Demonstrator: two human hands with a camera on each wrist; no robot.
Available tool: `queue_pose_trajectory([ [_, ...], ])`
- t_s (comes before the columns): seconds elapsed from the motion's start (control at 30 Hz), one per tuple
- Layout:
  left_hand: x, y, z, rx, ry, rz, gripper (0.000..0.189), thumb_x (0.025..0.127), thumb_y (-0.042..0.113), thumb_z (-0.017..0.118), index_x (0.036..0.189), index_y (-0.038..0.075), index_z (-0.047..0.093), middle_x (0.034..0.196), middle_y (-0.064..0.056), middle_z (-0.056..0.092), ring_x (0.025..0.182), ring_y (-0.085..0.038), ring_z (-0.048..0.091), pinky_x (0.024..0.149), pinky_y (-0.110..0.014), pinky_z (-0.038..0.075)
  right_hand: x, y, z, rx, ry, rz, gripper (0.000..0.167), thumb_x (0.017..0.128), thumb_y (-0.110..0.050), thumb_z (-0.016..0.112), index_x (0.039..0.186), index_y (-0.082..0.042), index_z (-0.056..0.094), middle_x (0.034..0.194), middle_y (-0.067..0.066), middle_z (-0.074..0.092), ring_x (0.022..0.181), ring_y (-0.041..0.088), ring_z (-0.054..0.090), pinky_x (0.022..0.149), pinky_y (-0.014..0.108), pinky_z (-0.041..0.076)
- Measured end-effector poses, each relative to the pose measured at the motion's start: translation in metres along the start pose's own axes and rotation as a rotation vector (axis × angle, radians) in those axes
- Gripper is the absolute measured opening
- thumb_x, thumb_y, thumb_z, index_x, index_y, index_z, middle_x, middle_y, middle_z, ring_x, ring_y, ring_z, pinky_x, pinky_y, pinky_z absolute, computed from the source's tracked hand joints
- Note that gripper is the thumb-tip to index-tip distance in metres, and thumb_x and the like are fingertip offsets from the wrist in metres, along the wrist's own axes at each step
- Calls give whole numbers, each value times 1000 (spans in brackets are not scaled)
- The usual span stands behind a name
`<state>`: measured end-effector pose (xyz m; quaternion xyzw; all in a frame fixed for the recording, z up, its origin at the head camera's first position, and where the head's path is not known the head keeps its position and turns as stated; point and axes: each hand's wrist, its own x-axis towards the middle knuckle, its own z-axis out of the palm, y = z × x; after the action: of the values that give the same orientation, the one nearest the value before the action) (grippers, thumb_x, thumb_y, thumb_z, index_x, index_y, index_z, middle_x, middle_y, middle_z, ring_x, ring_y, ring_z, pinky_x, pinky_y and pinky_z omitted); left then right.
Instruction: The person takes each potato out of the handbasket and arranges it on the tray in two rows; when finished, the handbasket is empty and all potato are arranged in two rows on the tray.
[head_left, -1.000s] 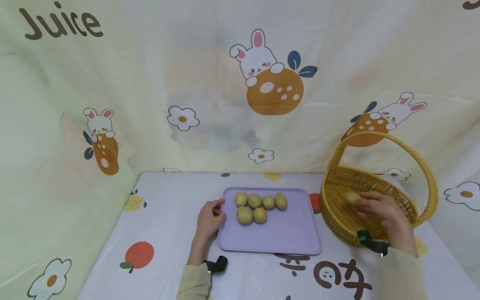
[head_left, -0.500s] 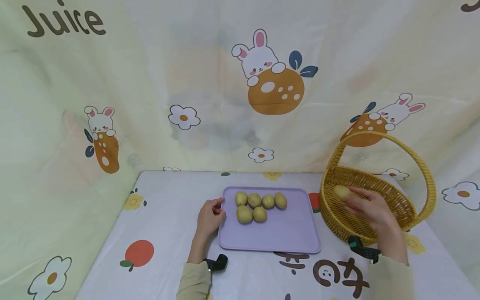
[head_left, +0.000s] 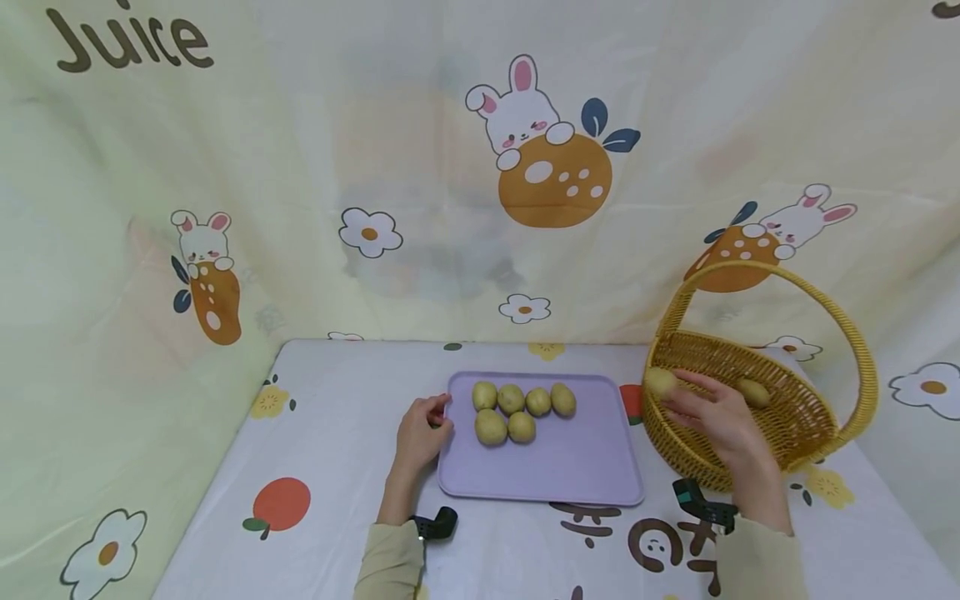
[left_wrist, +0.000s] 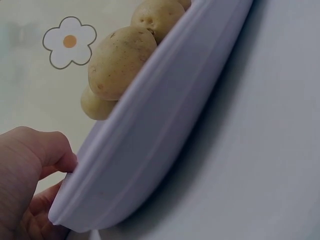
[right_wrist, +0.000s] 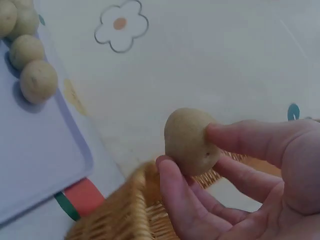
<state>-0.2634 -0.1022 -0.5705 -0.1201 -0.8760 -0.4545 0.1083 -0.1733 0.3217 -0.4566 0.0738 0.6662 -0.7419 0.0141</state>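
Observation:
My right hand (head_left: 716, 421) holds a potato (head_left: 662, 382) between thumb and fingertips, at the left rim of the wicker basket (head_left: 816, 398). The right wrist view shows this potato (right_wrist: 190, 140) above the basket's edge. Another potato (head_left: 753, 393) lies inside the basket, to the right of that hand. A lilac tray (head_left: 570, 467) carries several potatoes in two rows, such as the front one (head_left: 491, 427). At the tray's left edge, my left hand (head_left: 422, 435) grips the rim; its digits (left_wrist: 62, 152) sit on the rim in the left wrist view.
The basket's tall arched handle (head_left: 862, 358) rises over its right side. A white patterned tablecloth (head_left: 337, 400) covers the table, and a printed curtain (head_left: 420, 150) hangs behind it. A small gap separates tray and basket.
My right hand has moved left with the potato, from the basket's middle to its left rim. A potato in the basket now shows behind it. The left hand stays on the tray.

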Motion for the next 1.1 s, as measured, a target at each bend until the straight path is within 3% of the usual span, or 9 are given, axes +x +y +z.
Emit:
queue_pose_trajectory([
  [0.23,0,0,1,-2,2,6,41,75,3,67,116,3,71,87,-5,60,74,-15,59,72,-32,48,-1,6,23,-57,-15,1,40,93,-15,66,133,-13,60,106,-7,64,94,11,67,81,29,55],
  [0.5,2,-1,3,-4,9,7,41,76,3,67,116,4,71,88,-6,61,75,-17,61,73,-33,47,3,13,46,-58,-4,-32,51,91,-8,68,137,5,51,100,-1,67,88,14,70,78,29,56],
  [0.83,6,0,0,-8,5,0,41,77,2,67,118,3,70,89,-8,61,76,-18,61,74,-34,48,10,33,66,-116,-16,-44,54,90,-3,67,138,13,45,103,3,63,87,10,69,79,27,55],
  [1.1,3,-1,1,2,-7,-14,42,77,4,67,118,3,70,89,-7,60,76,-18,61,75,-34,47,11,59,86,-230,26,19,54,88,-6,70,137,7,51,114,15,61,88,6,64,78,26,54],
])
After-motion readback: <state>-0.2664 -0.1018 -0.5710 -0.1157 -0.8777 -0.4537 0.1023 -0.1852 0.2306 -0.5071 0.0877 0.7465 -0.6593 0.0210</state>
